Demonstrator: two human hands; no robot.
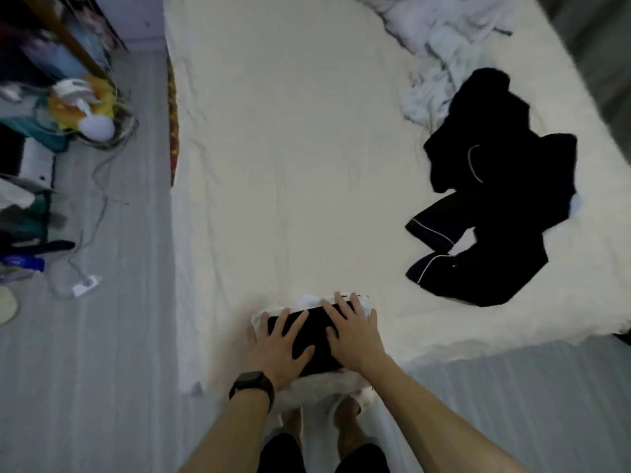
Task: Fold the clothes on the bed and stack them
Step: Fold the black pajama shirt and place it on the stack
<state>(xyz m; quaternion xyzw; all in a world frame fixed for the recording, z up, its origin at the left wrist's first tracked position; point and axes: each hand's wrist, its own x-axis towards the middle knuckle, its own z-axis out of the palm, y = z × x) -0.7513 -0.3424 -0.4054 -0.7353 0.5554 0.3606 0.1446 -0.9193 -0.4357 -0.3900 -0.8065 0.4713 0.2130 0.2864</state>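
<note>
View from above, looking down at a bed (290, 165) covered in a cream sheet. At its near corner, close to the person, lies a folded black garment (317, 332). It sits on top of a folded white garment (317, 392), whose edges show at the far and near sides of the black one.

Both hands lie flat on the black garment. The left hand (283, 349) presses down with fingers straight and spread, gripping nothing; a dark watch (254, 384) is on that wrist. The right hand (355, 331) rests just beside it, also flat with straight fingers, its fingertips reaching the far edge of the black cloth.

Well apart, on the right side of the bed, a loose black garment with thin white piping (495, 206) lies spread and unfolded. Beyond it, towards the far right corner, is a crumpled heap of white clothes (440, 63), touching the black garment's far end.

The person's bare feet (290, 418) stand on a grey floor (102, 370) below the bed's corner. To the left, a white power strip (87, 285) with a trailing cable lies on the floor, near blurred clutter along the wall.
</note>
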